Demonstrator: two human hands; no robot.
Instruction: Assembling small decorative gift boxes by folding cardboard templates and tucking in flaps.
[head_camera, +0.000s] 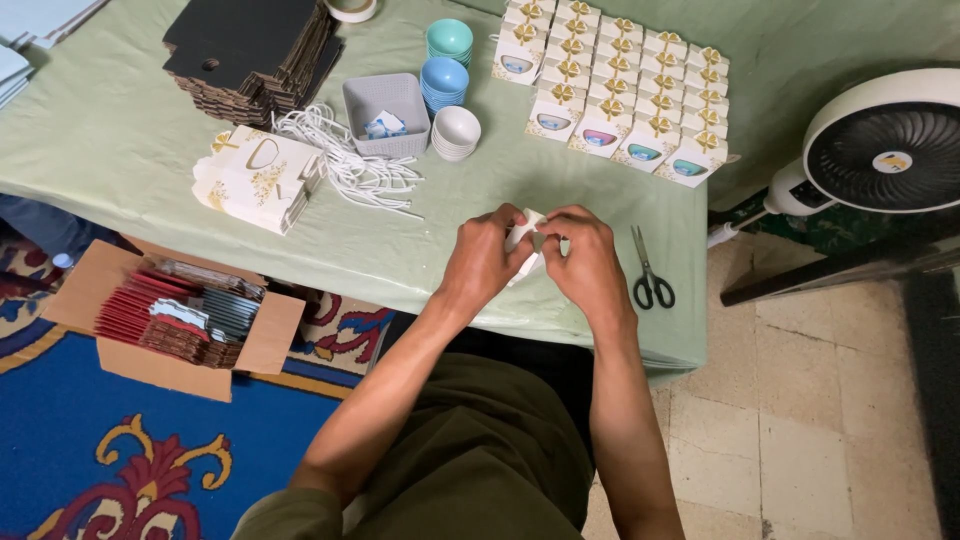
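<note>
A small white card piece (526, 240) is pinched between both hands just above the near edge of the worktop (120, 150). The left hand (482, 258) is closed on it from the nine o'clock side and the right hand (588, 262) from three o'clock, fingers curled tight, so that the piece is held up where its folds can be seen (its exact shape is hidden by the fingers).

Black-handled scissors (650, 275) lie just beside the right hand at three o'clock, near the worktop's right edge. Finished little boxes with gold bows (620, 85) are ranked in tight rows at one o'clock, well apart from the hands, seemingly so that they are not knocked. At eleven o'clock white cords (350, 165) are heaped beside a grey basket (385, 110), with stacked small bowls (448, 85) behind and flat white-and-gold blanks (255, 180) at ten o'clock; a stack of dark card (250, 50) is set further back.

Bare cloth is left open directly ahead of the hands, toward twelve o'clock. Below the worktop's edge, a carton of card sheets (180, 315) stands on the carpet at eight o'clock, and a fan (885, 145) stands off the worktop at two o'clock.
</note>
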